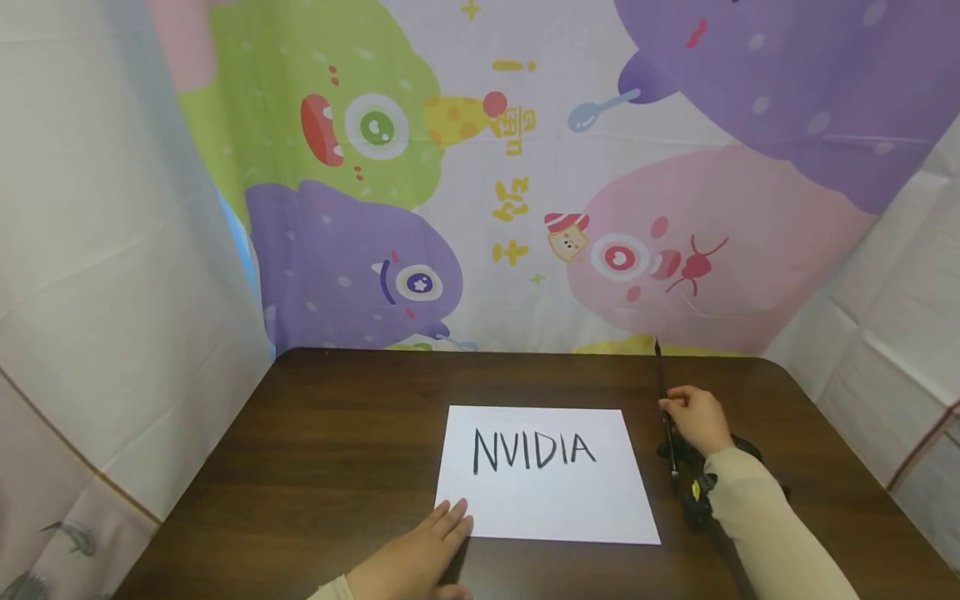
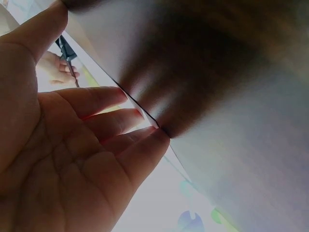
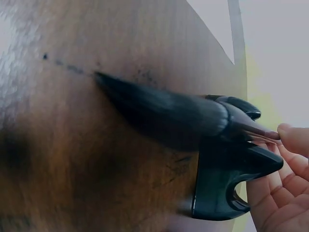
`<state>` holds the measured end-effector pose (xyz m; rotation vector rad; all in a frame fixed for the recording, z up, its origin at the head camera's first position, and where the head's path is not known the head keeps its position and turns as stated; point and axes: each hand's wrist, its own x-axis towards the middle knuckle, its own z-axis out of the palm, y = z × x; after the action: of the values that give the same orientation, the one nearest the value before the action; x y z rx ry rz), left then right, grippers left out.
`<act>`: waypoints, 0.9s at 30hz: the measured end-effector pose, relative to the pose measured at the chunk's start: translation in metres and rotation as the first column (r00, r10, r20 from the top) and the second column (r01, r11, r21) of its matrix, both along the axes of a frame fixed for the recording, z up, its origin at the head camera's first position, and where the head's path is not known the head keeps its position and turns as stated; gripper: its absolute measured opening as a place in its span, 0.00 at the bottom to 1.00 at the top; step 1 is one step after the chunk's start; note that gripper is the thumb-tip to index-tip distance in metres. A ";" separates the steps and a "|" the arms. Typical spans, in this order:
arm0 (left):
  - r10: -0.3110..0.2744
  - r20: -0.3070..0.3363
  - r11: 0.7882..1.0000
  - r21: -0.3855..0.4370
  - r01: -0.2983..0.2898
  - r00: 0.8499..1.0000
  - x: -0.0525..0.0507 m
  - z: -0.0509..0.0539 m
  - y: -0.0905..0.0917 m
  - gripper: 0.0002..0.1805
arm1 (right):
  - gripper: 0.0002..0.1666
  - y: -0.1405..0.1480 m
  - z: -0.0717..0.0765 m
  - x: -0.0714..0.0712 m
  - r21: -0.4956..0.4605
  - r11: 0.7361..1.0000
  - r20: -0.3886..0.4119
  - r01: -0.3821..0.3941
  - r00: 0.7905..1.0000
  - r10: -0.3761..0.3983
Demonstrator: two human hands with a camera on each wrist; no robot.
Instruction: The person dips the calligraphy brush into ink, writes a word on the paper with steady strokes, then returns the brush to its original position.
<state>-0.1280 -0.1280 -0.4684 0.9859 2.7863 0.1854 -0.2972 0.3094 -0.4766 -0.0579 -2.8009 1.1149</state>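
A white sheet of paper [image 1: 562, 512] lies on the table with "NVIDIA" [image 1: 534, 450] written across it in black. My left hand [image 1: 411, 552] rests at the paper's lower left corner, its fingers straight and touching the edge. To the right of the sheet, my right hand [image 1: 699, 417] pinches the handle of an ink brush [image 1: 661, 371] between thumb and fingers. In the right wrist view the black bristles [image 3: 164, 113] come to a point, over or against a black brush rest [image 3: 217, 186] with curved notches. Whether the brush touches the rest cannot be told.
The dark wooden table [image 1: 337, 450] ends at a hanging cloth [image 1: 525, 308] printed with cartoon monsters. White cloth walls stand at both sides. Small black ink marks [image 3: 72, 69] dot the tabletop near the bristles.
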 end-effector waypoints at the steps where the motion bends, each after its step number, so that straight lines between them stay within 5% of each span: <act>1: 0.000 -0.001 1.000 0.000 0.000 1.000 0.000 0.000 0.000 0.45 | 0.23 0.000 0.000 0.000 0.002 1.000 0.001 0.000 1.000 0.000; 27: 0.016 0.051 1.000 -0.007 -0.016 0.999 -0.001 0.001 0.001 0.45 | 0.21 -0.001 0.000 -0.003 0.064 0.998 0.044 -0.020 0.999 0.017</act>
<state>-0.1292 -0.1274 -0.4670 0.9441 2.7478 0.2000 -0.3000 0.3083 -0.4769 -0.0503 -2.8795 1.0386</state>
